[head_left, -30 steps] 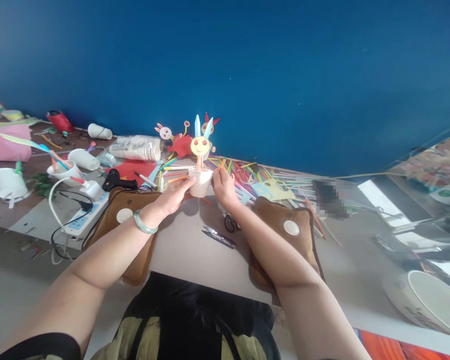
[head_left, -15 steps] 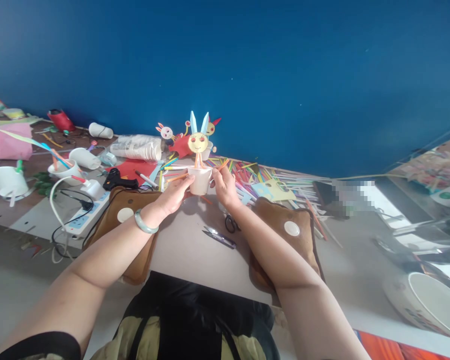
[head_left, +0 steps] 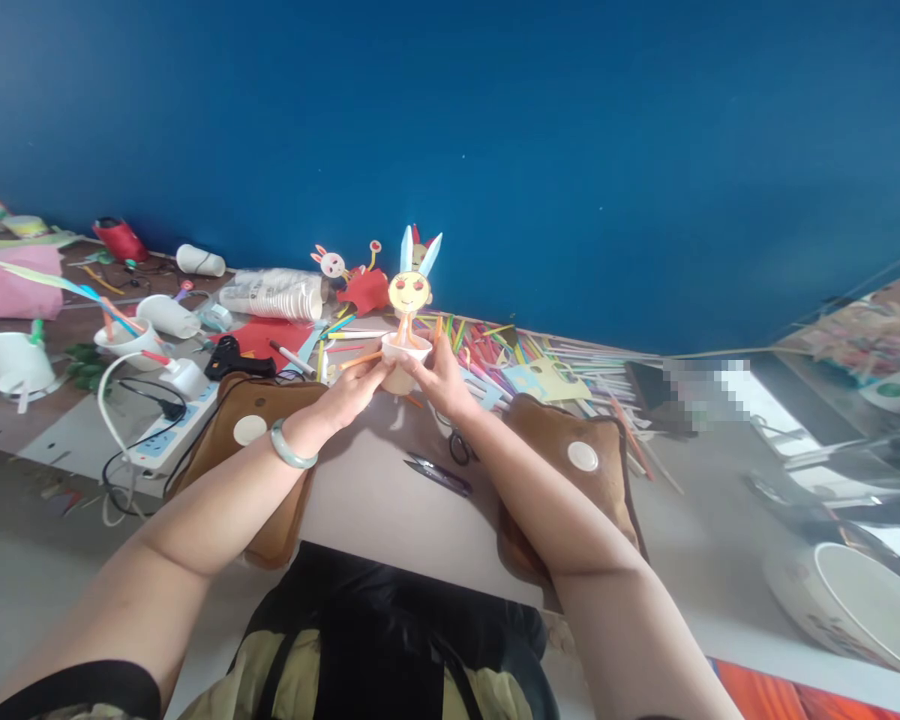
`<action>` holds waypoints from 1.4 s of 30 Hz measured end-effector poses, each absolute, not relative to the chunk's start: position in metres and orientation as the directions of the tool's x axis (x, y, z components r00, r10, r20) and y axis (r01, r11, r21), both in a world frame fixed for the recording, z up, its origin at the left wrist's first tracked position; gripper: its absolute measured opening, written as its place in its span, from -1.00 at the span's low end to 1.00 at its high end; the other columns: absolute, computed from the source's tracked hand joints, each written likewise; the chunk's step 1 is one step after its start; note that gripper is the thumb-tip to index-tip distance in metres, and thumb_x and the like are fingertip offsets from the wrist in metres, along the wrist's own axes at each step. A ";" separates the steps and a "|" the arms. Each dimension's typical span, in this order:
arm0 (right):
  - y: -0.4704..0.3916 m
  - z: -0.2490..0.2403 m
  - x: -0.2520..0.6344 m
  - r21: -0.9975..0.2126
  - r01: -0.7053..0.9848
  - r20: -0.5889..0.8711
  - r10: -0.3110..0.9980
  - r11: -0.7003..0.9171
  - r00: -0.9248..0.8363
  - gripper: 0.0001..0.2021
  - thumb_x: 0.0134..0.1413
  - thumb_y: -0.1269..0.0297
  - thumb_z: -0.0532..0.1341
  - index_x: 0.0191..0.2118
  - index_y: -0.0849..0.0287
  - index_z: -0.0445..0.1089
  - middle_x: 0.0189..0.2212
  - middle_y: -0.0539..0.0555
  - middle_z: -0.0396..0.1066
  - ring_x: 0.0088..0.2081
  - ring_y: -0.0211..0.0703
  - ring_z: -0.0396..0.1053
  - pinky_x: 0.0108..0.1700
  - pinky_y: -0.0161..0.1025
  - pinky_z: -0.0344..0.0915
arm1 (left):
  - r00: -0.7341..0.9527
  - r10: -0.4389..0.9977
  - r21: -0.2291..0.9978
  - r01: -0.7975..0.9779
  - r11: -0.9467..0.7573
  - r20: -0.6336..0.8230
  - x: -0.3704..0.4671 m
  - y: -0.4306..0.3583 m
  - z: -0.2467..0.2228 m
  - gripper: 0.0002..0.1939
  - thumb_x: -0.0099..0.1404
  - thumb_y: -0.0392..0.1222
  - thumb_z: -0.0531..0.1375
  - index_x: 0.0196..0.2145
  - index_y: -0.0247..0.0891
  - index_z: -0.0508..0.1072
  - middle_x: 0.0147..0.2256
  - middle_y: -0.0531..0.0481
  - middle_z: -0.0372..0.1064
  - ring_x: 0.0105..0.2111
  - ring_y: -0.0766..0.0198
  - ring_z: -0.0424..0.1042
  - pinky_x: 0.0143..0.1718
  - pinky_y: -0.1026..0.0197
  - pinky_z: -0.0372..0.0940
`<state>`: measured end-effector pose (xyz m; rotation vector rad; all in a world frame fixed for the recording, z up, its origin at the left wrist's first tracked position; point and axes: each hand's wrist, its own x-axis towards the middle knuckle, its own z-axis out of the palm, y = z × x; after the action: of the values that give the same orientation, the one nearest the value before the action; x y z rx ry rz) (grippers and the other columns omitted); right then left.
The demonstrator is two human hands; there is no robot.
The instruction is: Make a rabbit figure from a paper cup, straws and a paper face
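White paper cup (head_left: 399, 381) is upright between the two hands, held over the gray table (head_left: 390, 515), past the black snips (head_left: 439, 475). Left hand (head_left: 358, 390) pinches its left side, right hand (head_left: 448, 382) grips the right side, thumb at the front near the rim. Yellow smiling face (head_left: 409, 293) with pale blue ears (head_left: 406, 250) stands above the cup on orange strips. Glue gun (head_left: 234, 360) lies off left; brown cushions (head_left: 570, 495) sit under both forearms.
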<state>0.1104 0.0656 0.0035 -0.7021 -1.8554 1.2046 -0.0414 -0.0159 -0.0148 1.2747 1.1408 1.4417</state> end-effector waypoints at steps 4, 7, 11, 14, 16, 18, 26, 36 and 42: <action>0.064 0.002 0.110 -0.920 0.017 0.324 0.782 0.393 -0.532 -0.29 -0.12 -0.27 0.36 -0.01 0.14 0.19 -0.08 0.21 0.48 -0.07 0.07 0.46 -0.03 0.01 0.40 | -0.102 0.973 0.978 0.052 -0.204 0.209 -0.041 -0.017 -0.015 -0.43 0.34 0.23 0.17 0.14 -0.17 0.48 0.07 -0.11 0.50 0.07 0.04 0.47 0.07 0.10 0.37; 0.064 0.001 0.110 -0.914 0.010 0.340 0.779 0.406 -0.526 -0.30 -0.10 -0.25 0.37 0.00 0.14 0.20 -0.09 0.21 0.49 -0.07 0.07 0.47 -0.01 0.03 0.42 | -0.136 0.964 0.973 0.076 -0.218 0.226 -0.041 -0.017 -0.012 -0.44 0.32 0.24 0.19 0.09 -0.19 0.52 -0.02 -0.11 0.55 0.02 0.03 0.49 0.03 0.10 0.41; 0.063 0.001 0.110 -0.922 -0.028 0.343 0.781 0.386 -0.523 -0.32 -0.07 -0.25 0.36 0.00 0.14 0.22 -0.07 0.20 0.50 -0.06 0.08 0.49 -0.01 0.03 0.45 | -0.122 0.964 0.971 0.063 -0.229 0.236 -0.039 -0.019 -0.007 -0.47 0.34 0.21 0.19 0.10 -0.17 0.52 -0.01 -0.11 0.55 0.02 0.03 0.50 0.04 0.08 0.41; 0.062 0.001 0.109 -0.932 -0.043 0.333 0.805 0.359 -0.491 -0.31 -0.07 -0.26 0.35 0.01 0.15 0.22 -0.07 0.22 0.50 -0.05 0.09 0.49 -0.02 0.03 0.46 | -0.077 0.964 0.967 -0.011 -0.256 0.254 -0.037 -0.020 -0.005 -0.48 0.36 0.17 0.19 0.15 -0.15 0.48 0.07 -0.12 0.51 0.06 0.05 0.49 0.09 0.09 0.39; 0.062 0.002 0.110 -0.928 -0.050 0.351 0.823 0.368 -0.447 -0.31 -0.06 -0.27 0.34 0.01 0.15 0.22 -0.07 0.23 0.49 -0.04 0.08 0.48 0.00 0.03 0.44 | -0.100 0.950 0.952 -0.057 -0.302 0.295 -0.036 -0.019 -0.004 -0.48 0.34 0.13 0.23 0.17 -0.15 0.46 0.10 -0.12 0.48 0.08 0.05 0.48 0.13 0.06 0.38; 0.062 0.003 0.110 -0.925 -0.045 0.365 0.845 0.378 -0.391 -0.32 -0.06 -0.27 0.34 0.00 0.14 0.23 -0.07 0.23 0.49 -0.06 0.07 0.48 0.01 0.03 0.43 | -0.176 0.928 0.937 -0.068 -0.344 0.328 -0.037 -0.017 -0.003 -0.48 0.29 0.08 0.30 0.14 -0.16 0.49 0.11 -0.13 0.48 0.09 0.04 0.48 0.14 0.03 0.37; 0.065 0.001 0.111 -0.917 -0.012 0.381 0.868 0.398 -0.317 -0.33 -0.07 -0.29 0.33 -0.02 0.10 0.23 -0.08 0.22 0.50 -0.11 0.06 0.49 -0.06 0.03 0.44 | -0.398 0.826 0.885 -0.067 -0.461 0.400 -0.039 -0.016 0.001 -0.73 0.12 -0.06 0.45 -0.23 -0.21 0.65 -0.21 -0.10 0.62 -0.22 0.16 0.60 -0.10 0.11 0.47; 0.062 0.004 0.112 -0.893 -0.004 0.428 0.845 0.450 -0.320 -0.31 -0.05 -0.31 0.30 0.01 0.12 0.22 -0.06 0.25 0.49 -0.05 0.12 0.48 0.05 0.11 0.40 | -0.379 0.892 0.881 -0.297 -0.368 0.245 -0.039 -0.018 0.010 -0.63 -0.02 0.04 0.51 -0.32 -0.23 0.64 -0.38 -0.02 0.60 -0.37 0.27 0.57 -0.23 0.19 0.45; 0.056 0.005 0.112 -0.866 0.006 0.469 0.816 0.500 -0.338 -0.31 -0.06 -0.28 0.32 0.03 0.10 0.20 -0.04 0.23 0.45 -0.02 0.09 0.46 0.07 0.06 0.40 | -0.346 0.913 0.910 -0.267 -0.317 0.216 -0.045 -0.017 0.010 -0.62 0.03 0.11 0.47 -0.41 -0.28 0.60 -0.41 -0.02 0.56 -0.45 0.34 0.48 -0.29 0.22 0.41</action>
<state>0.1120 0.0563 0.0051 -0.7020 -1.7174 0.9860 -0.0446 -0.0167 0.0102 0.9868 1.0322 1.7834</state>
